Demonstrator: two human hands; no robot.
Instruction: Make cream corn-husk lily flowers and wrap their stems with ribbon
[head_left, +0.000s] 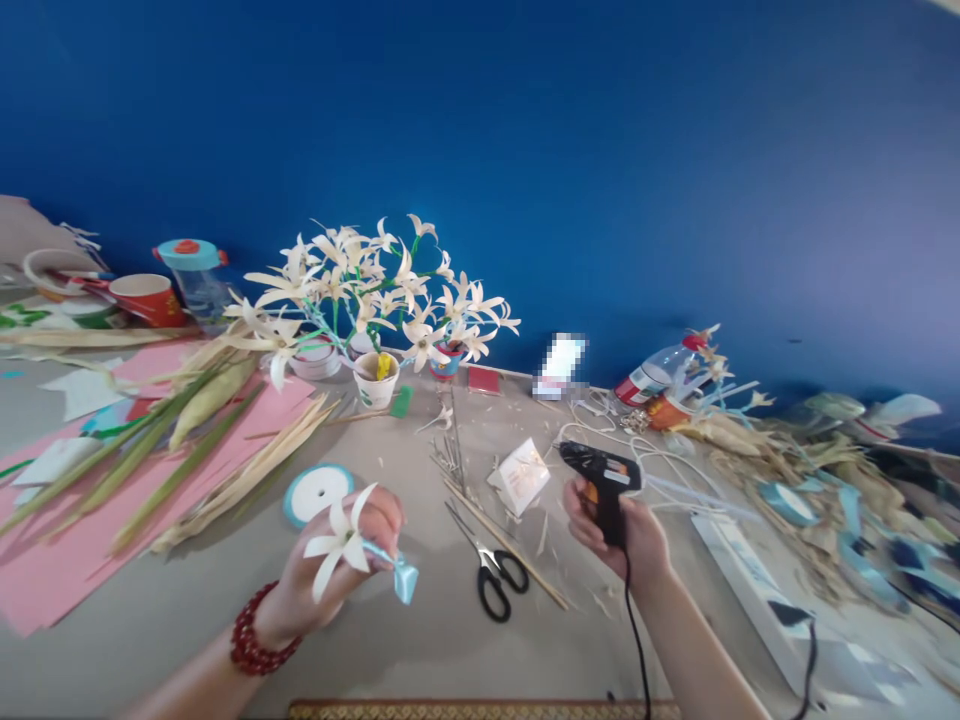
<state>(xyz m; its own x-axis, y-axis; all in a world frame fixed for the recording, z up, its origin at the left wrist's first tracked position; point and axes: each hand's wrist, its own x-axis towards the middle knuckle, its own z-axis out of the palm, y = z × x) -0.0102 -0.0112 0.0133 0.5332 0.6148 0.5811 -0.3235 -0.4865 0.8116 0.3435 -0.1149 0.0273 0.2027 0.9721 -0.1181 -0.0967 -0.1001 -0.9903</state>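
My left hand [360,545], with a red bead bracelet at its wrist, is closed on the stem of a white artificial flower [341,545]. Light blue ribbon [406,580] wraps that stem, and its loose end hangs past my fingertips. Behind this hand lies a ribbon spool [318,494]. In my right hand [622,530] is a black glue gun [604,480], its nozzle pointing left and its cord running down to the front edge. Between the hands, black-handled scissors [496,580] rest on the table beside a thin stick [517,555].
Several potted white flowers [367,270] stand along the blue wall. Corn husks [172,440] lie on pink paper [45,590] at the left. A white power strip [750,600], a plastic bottle [652,378] and heaped husks and ribbon [847,500] occupy the right. A small paper packet [523,477] sits mid-table.
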